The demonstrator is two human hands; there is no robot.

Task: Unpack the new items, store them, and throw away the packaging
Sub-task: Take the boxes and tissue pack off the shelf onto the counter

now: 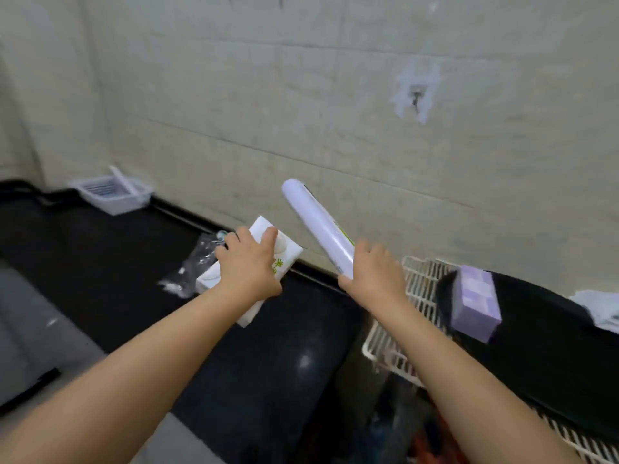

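My left hand (249, 262) grips a white tissue pack (284, 251) with a green print, held over the black counter (100, 262). A second white pack (209, 279) lies under it on the counter. My right hand (371, 279) is closed around the lower end of a long white roll (318, 222), which points up and to the left toward the wall. A crumpled piece of clear plastic wrapping (197, 262) lies on the counter just left of my left hand.
A white wire rack (418, 286) stands at the right, holding a black bag (552, 346) and a purple box (475, 303). A small white plastic basket (114, 194) sits at the counter's far left by the tiled wall. A grey sink edge shows at lower left.
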